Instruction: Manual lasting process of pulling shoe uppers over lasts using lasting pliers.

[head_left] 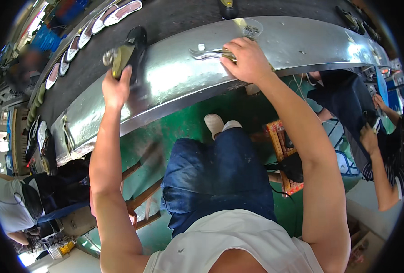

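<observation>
My left hand is closed around an olive-green shoe last. A round metal piece shows at the last's end, blurred. A black shoe sits against the last; whether it is fitted over it I cannot tell. Over the metal table edge, my right hand wraps the handles of chrome pincers, whose curved jaws point left. A small white block lies just beyond the jaws. Past my right fingers stands a clear plastic cup with small metal bits inside.
Pale shoes line the far left of the dark belt. Another shoe on a last stands at the top. A second tool lies at the left end of the metal edge. Co-workers sit left and right; a wooden stool is below.
</observation>
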The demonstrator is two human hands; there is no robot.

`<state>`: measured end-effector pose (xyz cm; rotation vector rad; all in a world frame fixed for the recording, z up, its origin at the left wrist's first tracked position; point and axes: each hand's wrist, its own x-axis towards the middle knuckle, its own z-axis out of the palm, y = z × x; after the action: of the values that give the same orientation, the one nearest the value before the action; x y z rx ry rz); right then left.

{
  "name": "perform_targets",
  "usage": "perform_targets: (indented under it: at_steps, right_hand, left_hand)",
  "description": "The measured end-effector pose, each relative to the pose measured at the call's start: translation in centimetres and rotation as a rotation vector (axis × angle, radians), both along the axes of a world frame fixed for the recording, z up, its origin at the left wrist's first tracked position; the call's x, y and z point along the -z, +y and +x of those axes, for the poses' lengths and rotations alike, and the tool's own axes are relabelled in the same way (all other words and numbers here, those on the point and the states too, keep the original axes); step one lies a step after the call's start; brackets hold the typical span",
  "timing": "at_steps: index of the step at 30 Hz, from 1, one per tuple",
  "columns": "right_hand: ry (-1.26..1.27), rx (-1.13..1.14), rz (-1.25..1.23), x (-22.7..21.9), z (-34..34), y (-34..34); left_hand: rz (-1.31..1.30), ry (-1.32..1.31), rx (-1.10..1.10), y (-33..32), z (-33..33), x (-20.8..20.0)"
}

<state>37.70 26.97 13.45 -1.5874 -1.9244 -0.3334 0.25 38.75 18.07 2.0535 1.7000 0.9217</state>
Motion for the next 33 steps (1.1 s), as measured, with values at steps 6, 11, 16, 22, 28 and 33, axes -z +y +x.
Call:
perform_targets:
  at_steps: [6,11,16,22,28,33]
  right_hand:
    - [0.023,-0.046,-0.009,-0.1,-0.2,-0.3]
    - [0.060,-0.084,-0.023,-0.8,-0.8,-0.5]
    - [0.067,-0.067,-0.031,-0.8,-0.1,-0.6]
    - [0.058,-0.047,-0.032,-0.3,0.1,-0.1]
    - [0.044,-0.014,-0.060,-0.1,-0.3,-0.4]
    - [0.028,0.034,-0.107,0.1,-0.2,-0.9]
  left_hand:
    - [0.003,0.028,0.009,11.0,14.9,1.3]
    - [-0.048,-0.221,0.211,15.4,22.7,2.9]
    - [-0.112,-0.104,0.332,13.9,23.3,3.8]
    - [0.143,0.160,0.459,6.4,13.7,3.6]
    - [0.114,0.173,0.565,-8.1,2.7,3.8]
    - [0.118,0.011,0.405,-22.2,-5.1,9.1]
